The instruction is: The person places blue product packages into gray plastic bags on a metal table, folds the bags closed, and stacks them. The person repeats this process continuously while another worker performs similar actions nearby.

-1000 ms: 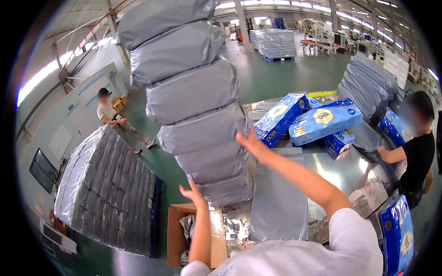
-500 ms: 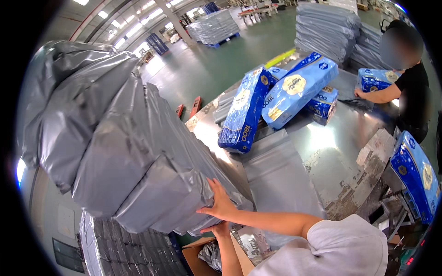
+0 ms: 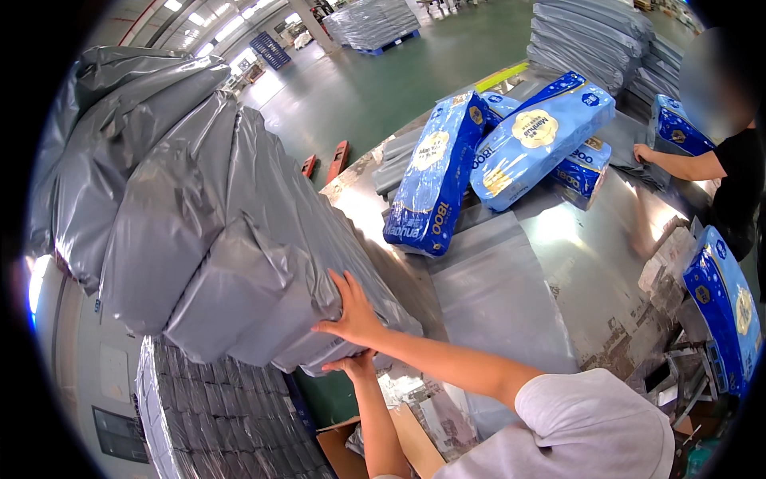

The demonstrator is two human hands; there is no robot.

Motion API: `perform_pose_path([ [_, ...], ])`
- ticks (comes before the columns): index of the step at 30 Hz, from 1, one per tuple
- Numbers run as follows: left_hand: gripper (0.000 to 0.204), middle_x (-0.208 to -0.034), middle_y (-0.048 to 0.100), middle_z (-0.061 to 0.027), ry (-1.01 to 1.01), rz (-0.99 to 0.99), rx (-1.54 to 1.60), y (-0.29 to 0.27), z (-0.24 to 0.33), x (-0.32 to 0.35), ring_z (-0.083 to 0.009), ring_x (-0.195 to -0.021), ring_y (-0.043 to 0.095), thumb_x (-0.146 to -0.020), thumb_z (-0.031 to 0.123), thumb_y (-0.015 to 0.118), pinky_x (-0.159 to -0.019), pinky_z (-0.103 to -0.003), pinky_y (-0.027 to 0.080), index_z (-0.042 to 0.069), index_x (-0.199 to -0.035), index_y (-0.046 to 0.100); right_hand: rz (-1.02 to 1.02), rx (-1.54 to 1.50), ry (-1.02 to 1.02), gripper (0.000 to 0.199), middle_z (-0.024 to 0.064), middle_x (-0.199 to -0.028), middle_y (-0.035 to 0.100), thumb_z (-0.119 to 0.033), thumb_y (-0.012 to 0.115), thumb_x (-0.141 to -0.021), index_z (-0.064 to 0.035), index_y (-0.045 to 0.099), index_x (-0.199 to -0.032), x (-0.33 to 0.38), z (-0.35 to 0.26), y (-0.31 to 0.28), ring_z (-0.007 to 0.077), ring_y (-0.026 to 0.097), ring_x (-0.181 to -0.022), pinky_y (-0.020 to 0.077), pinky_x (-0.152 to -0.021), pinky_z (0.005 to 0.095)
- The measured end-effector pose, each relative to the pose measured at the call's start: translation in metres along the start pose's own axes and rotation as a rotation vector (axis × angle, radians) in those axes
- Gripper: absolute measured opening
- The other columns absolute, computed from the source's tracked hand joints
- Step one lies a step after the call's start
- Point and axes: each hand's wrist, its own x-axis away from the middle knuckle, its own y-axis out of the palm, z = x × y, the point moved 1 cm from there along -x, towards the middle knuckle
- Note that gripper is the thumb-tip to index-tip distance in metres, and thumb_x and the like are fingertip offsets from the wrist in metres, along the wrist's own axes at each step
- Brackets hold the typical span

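A tall stack of grey plastic-wrapped bundles (image 3: 231,239) leans across the left side. My right hand (image 3: 351,311) lies with fingers spread against the near end of the lowest bundle, thumb pointing left. Just below it, my left hand (image 3: 355,365) is under that bundle's lower edge, its fingers partly hidden; between them the two hands hold the bundle. To the right of the stack, a flat grey plastic bag (image 3: 503,295) rests on the metal table (image 3: 590,263). Blue tissue packs (image 3: 542,136) lie piled beyond it.
A wrapped pallet load (image 3: 215,407) and an open cardboard box (image 3: 419,439) stand below the stack. Another blue pack (image 3: 722,311) stands at the right edge. A co-worker's hand (image 3: 643,153) touches grey plastic at the far right. Red pallet-jack forks (image 3: 338,160) lie beyond the table.
Both hands and the grey bundles have shifted left, away from the table's flat bag. The view has tilted, and the table's packs appear farther right. The hands keep their contact.
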Motion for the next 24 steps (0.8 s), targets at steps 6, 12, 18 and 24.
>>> perform_pose_path([
  [6, 0.112, -0.145, -0.004, -0.004, -0.1, 0.045, 0.044, 0.015, 0.011, -0.074, -0.0362, -0.132, -0.001, -0.047, 0.089, 0.023, -0.086, -0.076, 0.019, 0.028, -0.139, 0.002, -0.038, -0.006, 0.053, 0.104, 0.0223, -0.139, 0.013, -0.052, 0.076, -0.054, -0.0289, 0.017, -0.137, -0.072, 0.024, 0.025, 0.0455, 0.015, -0.126, 0.0227, -0.089, 0.0654],
  [12, 0.108, -0.143, -0.018, -0.0003, -0.079, 0.182, -0.03, 0.036, 0.009, -0.135, -0.0351, -0.132, -0.005, -0.054, 0.086, 0.03, -0.084, -0.079, 0.02, 0.031, -0.134, -0.017, -0.019, -0.029, -0.002, 0.106, 0.0218, -0.139, 0.013, -0.054, 0.076, -0.053, -0.0298, 0.015, -0.137, -0.135, 0.053, 0.044, 0.0461, 0.014, -0.126, 0.0216, -0.089, 0.0662],
  [18, 0.116, -0.142, -0.02, -0.0028, -0.088, 0.231, -0.04, 0.053, 0.011, -0.163, -0.04, -0.13, -0.001, -0.054, 0.086, 0.034, -0.085, -0.077, 0.024, 0.024, -0.132, -0.025, -0.029, 0.06, 0.055, 0.105, 0.0235, -0.139, 0.013, -0.059, 0.072, -0.054, -0.0311, 0.014, -0.137, -0.163, 0.055, 0.046, 0.0456, 0.014, -0.126, 0.0194, -0.09, 0.0665],
  [24, 0.116, -0.144, -0.01, -0.0112, -0.011, 0.279, -0.095, 0.067, 0.012, -0.148, -0.0381, -0.131, -0.002, -0.053, 0.089, 0.031, -0.086, -0.075, 0.022, 0.021, -0.139, -0.006, 0.256, 0.517, -0.221, 0.107, 0.0247, -0.136, 0.021, -0.06, 0.068, -0.058, -0.0034, 0.02, -0.135, -0.137, 0.119, -0.052, 0.044, 0.019, -0.125, 0.0225, -0.097, 0.0521],
])
